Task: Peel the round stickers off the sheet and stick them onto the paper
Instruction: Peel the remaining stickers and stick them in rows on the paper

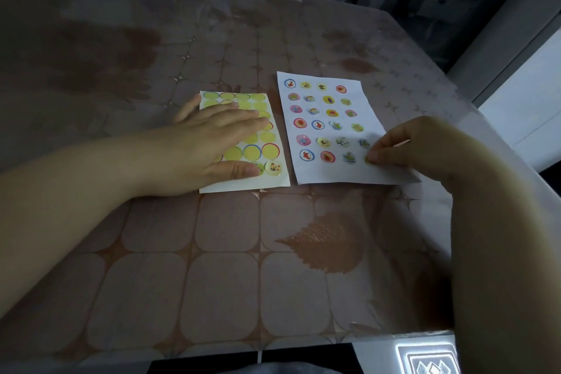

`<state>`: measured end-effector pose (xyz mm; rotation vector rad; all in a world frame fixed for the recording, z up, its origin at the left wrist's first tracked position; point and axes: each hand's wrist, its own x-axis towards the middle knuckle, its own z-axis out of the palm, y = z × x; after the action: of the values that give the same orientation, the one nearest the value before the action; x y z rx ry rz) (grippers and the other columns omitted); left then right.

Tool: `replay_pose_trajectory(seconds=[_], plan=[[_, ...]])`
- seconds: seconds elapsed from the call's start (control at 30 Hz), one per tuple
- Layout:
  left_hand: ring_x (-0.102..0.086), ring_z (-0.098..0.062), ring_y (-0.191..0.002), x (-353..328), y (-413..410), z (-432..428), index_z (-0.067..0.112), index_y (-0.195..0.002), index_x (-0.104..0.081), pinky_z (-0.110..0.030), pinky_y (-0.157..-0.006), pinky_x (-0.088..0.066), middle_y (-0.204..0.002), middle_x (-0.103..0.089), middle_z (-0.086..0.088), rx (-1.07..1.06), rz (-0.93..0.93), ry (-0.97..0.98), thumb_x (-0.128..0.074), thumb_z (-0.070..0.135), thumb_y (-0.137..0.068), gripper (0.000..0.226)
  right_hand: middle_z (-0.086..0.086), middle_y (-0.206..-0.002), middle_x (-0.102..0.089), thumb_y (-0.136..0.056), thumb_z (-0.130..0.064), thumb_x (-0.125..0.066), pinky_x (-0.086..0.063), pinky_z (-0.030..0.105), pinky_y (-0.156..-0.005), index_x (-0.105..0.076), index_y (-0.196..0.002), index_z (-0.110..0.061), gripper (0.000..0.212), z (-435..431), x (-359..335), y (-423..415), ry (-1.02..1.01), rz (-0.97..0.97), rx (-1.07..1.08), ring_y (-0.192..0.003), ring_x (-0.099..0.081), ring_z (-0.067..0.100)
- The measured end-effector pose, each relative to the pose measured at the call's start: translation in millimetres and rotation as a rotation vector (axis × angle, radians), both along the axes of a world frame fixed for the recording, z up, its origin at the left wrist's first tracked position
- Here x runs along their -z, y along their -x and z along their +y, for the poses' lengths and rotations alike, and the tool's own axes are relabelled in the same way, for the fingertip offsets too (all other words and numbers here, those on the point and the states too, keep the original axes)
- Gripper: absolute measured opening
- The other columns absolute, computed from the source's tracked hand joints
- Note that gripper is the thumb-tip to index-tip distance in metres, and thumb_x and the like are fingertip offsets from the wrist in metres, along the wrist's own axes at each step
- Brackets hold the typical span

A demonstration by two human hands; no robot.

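Observation:
The sticker sheet [274,182] lies on the table left of centre, mostly bare yellow circles, with a round sticker [273,167] left at its near right corner. My left hand [209,143] rests flat on the sheet, fingers spread. The white paper [335,173] lies to the right, covered with several rows of round stickers. My right hand [406,146] pinches a small round sticker [368,160] with thumb and forefinger, touching it to the paper's near right area.
The table [212,252] has a brown tiled-pattern cloth under clear plastic. Its right edge runs diagonally past the paper, and its near edge is at the bottom of the view. A bright patterned floor tile [428,358] shows below.

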<state>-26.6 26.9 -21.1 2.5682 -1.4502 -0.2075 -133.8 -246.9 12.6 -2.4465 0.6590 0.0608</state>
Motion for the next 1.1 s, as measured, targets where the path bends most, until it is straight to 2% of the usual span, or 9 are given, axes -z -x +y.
replay_pose_trajectory(seconds=[0.17,0.3,0.5,0.63,0.73,0.8,0.87,0.97,1.1], plan=[[0.008,0.013,-0.127,-4.1,-1.9,4.1,0.042,-0.144,-0.002,-0.024,-0.107,0.016,-0.136,-0.002,0.034,-0.022,0.017,0.042,-0.003,0.081,-0.058,0.095,-0.009,-0.085,-0.053,-0.067,-0.021,-0.079,-0.038,0.025,-0.068,-0.056,-0.076,-0.028,0.026,-2.4,1.0,-1.8,-0.012,-0.015,-0.011,-0.077,-0.048,0.008],[0.000,0.010,-0.128,-12.5,-10.0,13.3,0.040,-0.145,-0.010,-0.030,-0.109,0.011,-0.153,-0.018,0.015,-0.064,0.001,0.100,-0.011,0.076,-0.061,0.091,-0.003,-0.089,-0.061,-0.072,-0.018,-0.075,-0.041,0.024,-0.071,-0.067,-0.073,-0.029,0.013,-0.9,1.9,0.6,-0.074,-0.023,-0.036,-0.084,-0.052,0.014],[-0.017,0.003,-0.136,-25.2,-17.3,24.1,0.037,-0.136,-0.038,-0.033,-0.113,0.007,-0.129,-0.038,0.022,-0.073,-0.040,0.147,-0.055,0.050,-0.084,0.056,0.000,-0.091,-0.066,-0.071,-0.015,-0.075,-0.039,0.017,-0.068,-0.070,-0.072,-0.027,0.013,1.1,-0.1,0.5,-0.066,-0.043,-0.026,-0.080,-0.053,0.008],[-0.045,0.004,-0.108,-31.6,-21.0,27.9,0.037,-0.114,-0.058,-0.026,-0.108,-0.015,-0.109,-0.053,0.029,-0.012,-0.014,0.176,-0.058,0.044,-0.082,0.033,-0.004,-0.089,-0.067,-0.075,-0.017,-0.073,-0.042,0.027,-0.074,-0.068,-0.069,-0.030,0.015,10.6,-6.8,2.4,0.022,-0.054,-0.041,-0.082,-0.057,0.011],[-0.050,0.008,-0.095,-36.0,-22.5,30.4,0.037,-0.105,-0.063,-0.022,-0.094,-0.030,-0.104,-0.063,0.023,0.000,0.030,0.188,-0.064,0.039,-0.081,0.024,-0.020,-0.075,-0.063,-0.080,-0.024,-0.067,-0.046,0.015,-0.062,-0.067,-0.073,-0.031,0.010,46.9,-28.9,-0.2,0.146,-0.231,-0.228,-0.063,-0.056,-0.004],[-0.051,0.005,-0.101,-39.3,-21.3,31.4,0.038,-0.104,-0.064,-0.025,-0.095,-0.039,-0.106,-0.063,0.021,-0.005,0.074,0.179,-0.066,0.033,-0.082,0.023,-0.019,-0.077,-0.064,-0.079,-0.028,-0.067,-0.044,0.009,-0.053,-0.068,-0.077,-0.030,0.004,83.2,-40.1,-5.6,0.125,-0.228,-0.426,-0.063,-0.058,0.001],[-0.050,0.003,-0.108,-40.6,-17.9,33.3,0.039,-0.110,-0.061,-0.028,-0.100,-0.039,-0.115,-0.058,0.020,-0.005,0.126,0.142,-0.063,0.044,-0.080,0.031,-0.015,-0.087,-0.063,-0.079,-0.032,-0.067,-0.046,0.014,-0.064,-0.069,-0.084,-0.032,0.006,113.9,-35.7,-14.0,0.149,-0.185,-0.592,-0.071,-0.059,0.005],[-0.045,-0.007,-0.124,-41.5,-9.1,35.2,0.035,-0.129,-0.048,-0.037,-0.108,-0.035,-0.134,-0.049,0.013,-0.055,0.164,0.074,-0.044,0.065,-0.066,0.070,-0.012,-0.094,-0.059,-0.078,-0.034,-0.069,-0.046,0.025,-0.075,-0.067,-0.097,-0.029,0.020,142.5,-13.3,-26.1,0.159,-0.181,-0.665,-0.083,-0.057,0.008],[-0.039,-0.017,-0.131,-37.8,-5.4,33.5,0.027,-0.140,-0.035,-0.039,-0.110,-0.029,-0.143,-0.042,0.002,-0.108,0.194,0.006,-0.055,0.038,-0.085,0.060,-0.015,-0.070,-0.057,-0.077,-0.025,-0.071,-0.042,0.018,-0.064,-0.069,-0.080,-0.026,0.005,149.2,5.2,-33.0,-0.002,-0.204,-0.624,-0.066,-0.053,0.001]])
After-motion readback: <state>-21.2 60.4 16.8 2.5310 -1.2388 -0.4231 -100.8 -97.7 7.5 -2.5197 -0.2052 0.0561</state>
